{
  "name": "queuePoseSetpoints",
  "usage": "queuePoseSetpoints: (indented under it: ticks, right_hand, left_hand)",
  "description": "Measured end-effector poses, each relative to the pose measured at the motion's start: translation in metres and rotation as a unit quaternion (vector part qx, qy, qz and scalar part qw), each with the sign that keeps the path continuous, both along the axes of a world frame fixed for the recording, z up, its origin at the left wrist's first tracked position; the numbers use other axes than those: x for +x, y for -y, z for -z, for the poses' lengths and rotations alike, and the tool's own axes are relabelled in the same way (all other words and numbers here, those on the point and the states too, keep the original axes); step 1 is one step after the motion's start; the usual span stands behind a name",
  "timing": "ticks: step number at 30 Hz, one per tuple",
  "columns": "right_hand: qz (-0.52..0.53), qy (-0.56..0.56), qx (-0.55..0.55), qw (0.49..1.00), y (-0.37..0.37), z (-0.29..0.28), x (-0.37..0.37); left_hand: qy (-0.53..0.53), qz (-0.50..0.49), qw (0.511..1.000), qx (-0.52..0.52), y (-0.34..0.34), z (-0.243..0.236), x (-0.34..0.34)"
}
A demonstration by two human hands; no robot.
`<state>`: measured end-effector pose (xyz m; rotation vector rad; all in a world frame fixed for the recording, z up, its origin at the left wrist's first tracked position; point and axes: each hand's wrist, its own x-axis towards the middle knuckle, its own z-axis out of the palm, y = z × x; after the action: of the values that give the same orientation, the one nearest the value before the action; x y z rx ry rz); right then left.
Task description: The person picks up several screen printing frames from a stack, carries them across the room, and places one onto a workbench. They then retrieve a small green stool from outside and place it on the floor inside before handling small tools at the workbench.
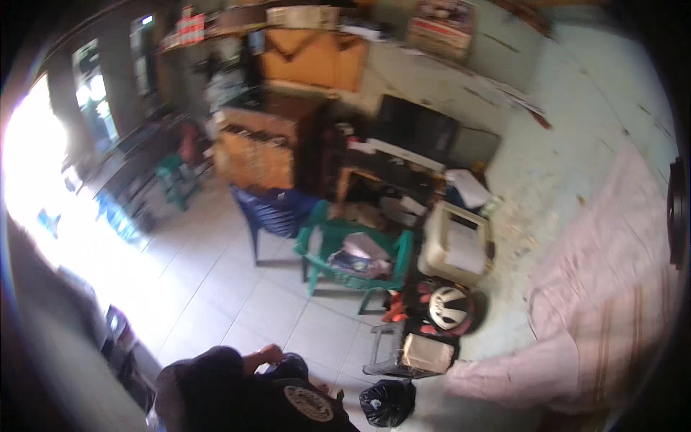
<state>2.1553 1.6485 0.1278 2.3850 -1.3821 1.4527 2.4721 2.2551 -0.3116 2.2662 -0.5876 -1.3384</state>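
Observation:
Neither my left hand nor my right hand shows in the head view. At the lower edge, close by, is another person in a black shirt [237,392] with a round pale print. That person's hand [271,353] looks curled, but blur hides whether it holds anything. A dark rounded shape is beside it, too blurred to name. Just right of the person, a black plastic bag [387,402] rests on the floor.
A green plastic chair [353,248] bearing cloths stands mid-room beside a blue chair [270,212]. Along the wall are a television [414,129], a cream boxy appliance [455,243], a black-and-white helmet [450,308] and a crate [389,349]. Pink clothing [576,324] hangs at right.

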Motion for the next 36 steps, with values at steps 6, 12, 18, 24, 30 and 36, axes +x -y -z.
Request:
queuePoseSetpoints:
  ticks: [6, 12, 18, 24, 30, 36]
  right_hand:
    - [-0.085, -0.039, 0.075, 0.993, -0.043, 0.078, 0.084]
    - [-0.205, -0.095, 0.178, 0.958, -0.115, 0.152, 0.168]
    - [-0.336, -0.212, 0.319, 0.861, -0.233, 0.236, 0.265]
    - [-0.354, -0.402, 0.507, 0.675, -0.354, 0.323, 0.343]
    - [-0.397, -0.551, 0.592, 0.434, -0.475, 0.383, 0.445]
    - [-0.439, -0.562, 0.575, 0.400, -0.698, 0.383, 0.668]
  left_hand:
    - [0.115, 0.028, 0.990, 0.076, -0.012, -0.056, -0.034]
    - [0.041, -0.105, 0.993, 0.040, -0.062, -0.073, -0.026]
    - [0.157, -0.266, 0.950, -0.043, -0.152, -0.041, -0.013]
    - [0.022, -0.552, 0.834, -0.003, -0.238, -0.084, 0.012]
    - [0.069, -0.674, 0.731, -0.082, -0.417, -0.107, 0.051]
    - [0.281, -0.747, 0.595, -0.092, -0.615, -0.253, 0.128]
